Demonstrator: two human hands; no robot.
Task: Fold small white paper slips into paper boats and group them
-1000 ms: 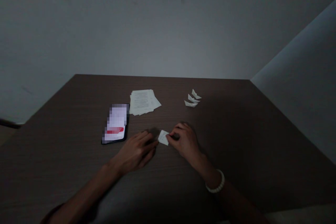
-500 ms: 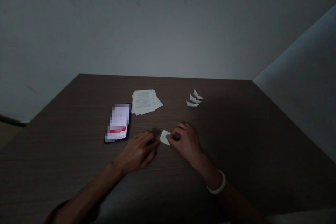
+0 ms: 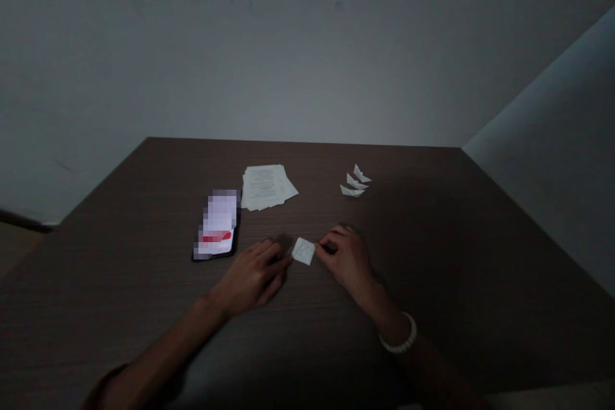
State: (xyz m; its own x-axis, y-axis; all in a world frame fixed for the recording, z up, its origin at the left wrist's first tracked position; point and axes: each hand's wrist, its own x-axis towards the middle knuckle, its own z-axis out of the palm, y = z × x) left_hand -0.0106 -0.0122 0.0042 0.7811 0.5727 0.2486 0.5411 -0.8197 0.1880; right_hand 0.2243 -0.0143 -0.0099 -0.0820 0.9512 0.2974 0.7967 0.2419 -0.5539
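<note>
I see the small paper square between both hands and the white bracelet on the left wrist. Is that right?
Not quite: the white bracelet is on the right wrist, as the head view shows. The small paper square does lie between the left hand and the right hand.

The person's left forearm (image 3: 168, 343) slanted inward from the near side, bare up to the wrist, and the left hand (image 3: 255, 274) lay palm down, knuckles raised, fingers loosely bent and slightly parted, one fingertip (image 3: 289, 261) reaching out toward the other hand. Opposite, the dimmer right forearm (image 3: 435, 359) angled in as well. The right hand (image 3: 346, 259) turned inward, thumb and index finger curved toward each other; in that gloom I couldn't quite tell whether their tips met.
</note>
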